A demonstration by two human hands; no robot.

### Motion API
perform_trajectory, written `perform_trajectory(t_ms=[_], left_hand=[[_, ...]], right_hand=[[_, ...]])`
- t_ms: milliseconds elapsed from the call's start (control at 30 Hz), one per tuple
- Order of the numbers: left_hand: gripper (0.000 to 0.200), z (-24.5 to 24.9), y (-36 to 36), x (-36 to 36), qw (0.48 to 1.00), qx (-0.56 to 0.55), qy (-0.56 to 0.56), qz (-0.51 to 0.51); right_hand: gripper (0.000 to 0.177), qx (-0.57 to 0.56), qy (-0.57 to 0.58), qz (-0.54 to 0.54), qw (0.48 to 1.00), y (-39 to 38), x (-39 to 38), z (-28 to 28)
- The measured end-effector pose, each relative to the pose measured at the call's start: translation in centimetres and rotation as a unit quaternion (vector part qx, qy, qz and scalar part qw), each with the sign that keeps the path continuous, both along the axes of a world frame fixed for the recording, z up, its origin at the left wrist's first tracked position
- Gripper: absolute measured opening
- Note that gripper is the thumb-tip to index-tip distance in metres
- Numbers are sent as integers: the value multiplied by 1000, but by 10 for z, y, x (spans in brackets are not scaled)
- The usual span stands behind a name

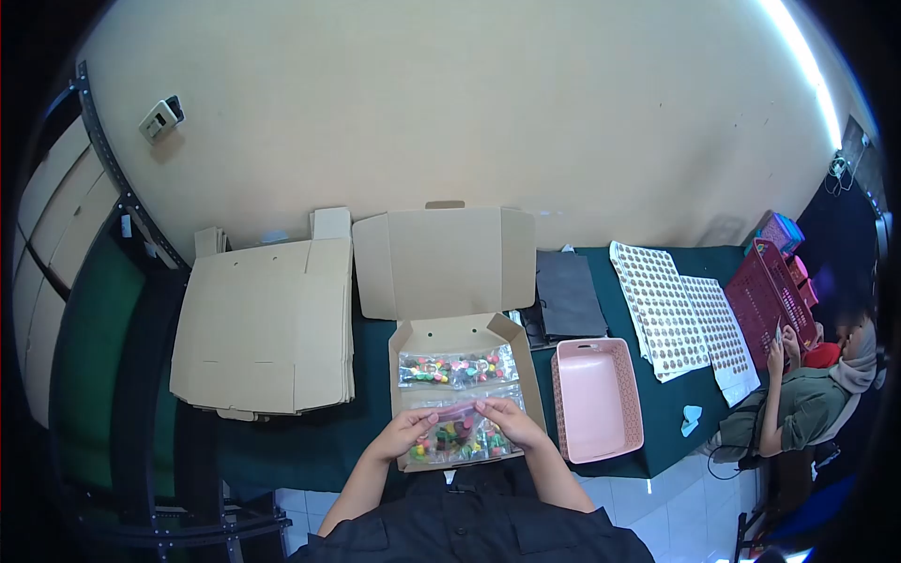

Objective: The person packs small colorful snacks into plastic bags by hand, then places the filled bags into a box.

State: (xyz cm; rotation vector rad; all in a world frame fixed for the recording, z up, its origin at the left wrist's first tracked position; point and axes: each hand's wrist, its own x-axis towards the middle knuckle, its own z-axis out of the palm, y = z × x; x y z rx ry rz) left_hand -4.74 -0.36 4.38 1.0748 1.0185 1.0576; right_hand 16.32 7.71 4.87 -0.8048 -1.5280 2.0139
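Between my two hands is a clear zip bag (454, 432) with a pink strip along its top and small colourful pieces inside. My left hand (411, 433) pinches the left end of that strip, and my right hand (511, 422) pinches the right end. The bag is over the front part of an open cardboard box (531, 394), whose lid stands raised behind it. Further back in the box lie more clear bags (457, 369) of colourful pieces. What the small pieces are, I cannot make out.
Flat cardboard boxes (263, 324) are stacked to the left. A pink basket (598, 399) stands right of the box, with black folders (569, 296) behind. Sticker sheets (662, 310) and a dark red basket (765, 296) lie further right, near a seated person (812, 408).
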Motion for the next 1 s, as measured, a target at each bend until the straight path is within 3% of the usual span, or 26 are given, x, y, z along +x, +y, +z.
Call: perform_trajectory(t_ms=[100,167,300,500,567,600,700,733,767,833,867,1000], left_hand=[[34,-4,-1,2,999,-13,10,29],[31,-4,2,4,989,29,94,112],[18,-3,10,11,970,70,17,233],[12,4,14,3,974,58,65,207],[15,-1,17,3,953,63,42,292],[15,-1,16,4,954,62,42,291],[26,2,16,9,969,93,21,227],[40,0,15,12,983,84,47,157],[40,-1,14,22,983,83,47,160],[57,-4,13,43,987,82,4,140],[70,-14,14,43,989,96,23,108],[55,0,14,53,971,84,-70,212]], right_hand=[[33,-2,-15,22,1000,-1,-1,8],[31,34,-65,-4,997,-4,-5,11],[33,48,-92,-40,994,-4,-6,30],[31,135,-18,-105,985,-2,-11,-6],[31,44,-32,-186,981,-2,-8,-9],[32,79,14,-225,971,-1,-8,-9],[33,41,-15,-256,966,-4,-11,-7],[31,68,4,-250,966,-7,-15,-11],[31,68,3,-247,967,-10,-20,-12],[30,318,-51,-202,925,-19,-30,3],[30,319,-48,-182,929,-22,-34,7],[31,348,-73,-198,913,-23,-43,2]])
